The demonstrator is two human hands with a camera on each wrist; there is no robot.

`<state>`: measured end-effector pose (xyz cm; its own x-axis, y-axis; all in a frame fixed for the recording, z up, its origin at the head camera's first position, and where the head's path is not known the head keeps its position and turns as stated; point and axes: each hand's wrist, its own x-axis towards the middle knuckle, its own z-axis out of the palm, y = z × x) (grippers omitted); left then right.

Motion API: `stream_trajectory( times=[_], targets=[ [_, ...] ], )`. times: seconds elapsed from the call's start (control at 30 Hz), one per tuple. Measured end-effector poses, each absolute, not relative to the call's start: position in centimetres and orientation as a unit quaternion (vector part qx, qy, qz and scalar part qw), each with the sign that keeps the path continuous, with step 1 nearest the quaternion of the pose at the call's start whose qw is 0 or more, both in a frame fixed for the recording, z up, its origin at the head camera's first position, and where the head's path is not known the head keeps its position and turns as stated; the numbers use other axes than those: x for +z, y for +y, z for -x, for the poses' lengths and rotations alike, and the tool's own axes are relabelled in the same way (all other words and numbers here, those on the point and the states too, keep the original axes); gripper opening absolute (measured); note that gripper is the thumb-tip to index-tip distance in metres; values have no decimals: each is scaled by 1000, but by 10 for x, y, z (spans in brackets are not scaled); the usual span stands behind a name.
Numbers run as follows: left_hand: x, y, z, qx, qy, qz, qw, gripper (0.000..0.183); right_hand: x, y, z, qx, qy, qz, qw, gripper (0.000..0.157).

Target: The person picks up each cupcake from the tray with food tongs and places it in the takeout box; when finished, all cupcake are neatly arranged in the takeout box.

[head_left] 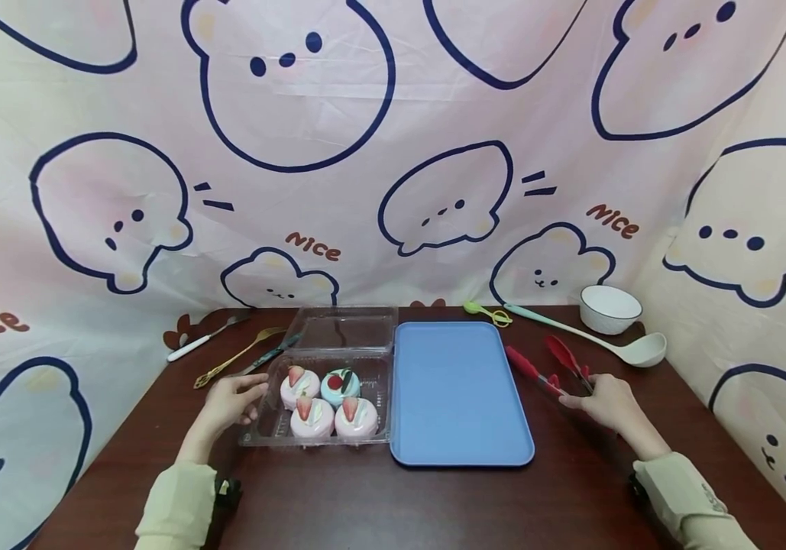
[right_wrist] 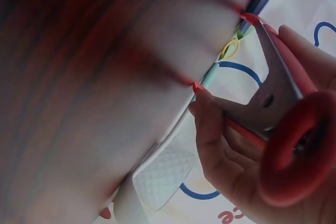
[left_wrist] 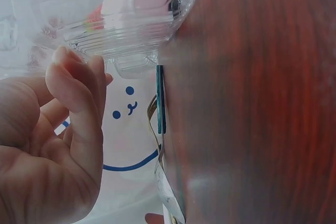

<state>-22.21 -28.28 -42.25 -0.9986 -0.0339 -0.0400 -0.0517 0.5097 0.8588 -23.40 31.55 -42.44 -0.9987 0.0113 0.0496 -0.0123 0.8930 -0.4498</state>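
In the head view my left hand is at the left side of a clear plastic box, its fingers loosely bent. The left wrist view has the fingertips right at the rim of the clear box. Inside sit several small cakes: pink ones topped with strawberry pieces, like the front cake, and a blue cake with a red berry. My right hand grips red-tipped tongs by the handles, their arms spread. A red ring-shaped end of the tongs shows close up in the right wrist view.
A blue tray lies right of the box, whose lid is folded back. A fork and other utensils lie at left. Behind are yellow-green scissors, a pale ladle and a white bowl. A printed cloth hangs behind.
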Motion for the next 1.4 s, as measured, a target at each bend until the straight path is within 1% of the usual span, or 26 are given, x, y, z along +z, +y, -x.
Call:
stream_trajectory(
  times=[0.1, 0.2, 0.27, 0.4, 0.5, 0.6, 0.83, 1.07, 1.23, 1.4],
  targets=[
    [-424, -283, 222, 496, 868, 29, 12, 42, -426, 319, 234, 227, -973, 0, 35, 50],
    [-425, -283, 222, 497, 867, 32, 12, 41, -428, 323, 234, 223, -974, 2, 36, 54],
    [-425, -283, 222, 496, 868, 32, 9, 41, -428, 327, 234, 222, -974, 2, 32, 62],
    [-424, -283, 223, 492, 870, 32, 8, 41, -426, 333, 234, 228, -974, -1, 9, 85],
    [-423, -283, 223, 490, 871, 35, 10, 40, -424, 335, 234, 244, -970, 3, -15, 92],
    [-422, -283, 223, 488, 872, 35, 10, 40, -422, 336, 233, 264, -964, 6, -32, 92],
    [-422, -282, 222, 491, 870, 35, 10, 41, -425, 343, 233, 319, -947, 8, -45, 89],
    [-425, -282, 222, 492, 870, 35, 10, 41, -432, 359, 233, 473, -874, 32, -110, 83],
    [-425, -284, 223, 495, 868, 33, 12, 41, -430, 365, 233, 515, -844, 21, -148, 78],
    [-425, -284, 222, 500, 865, 33, 13, 42, -429, 370, 233, 542, -824, 7, -165, 75]
  ],
)
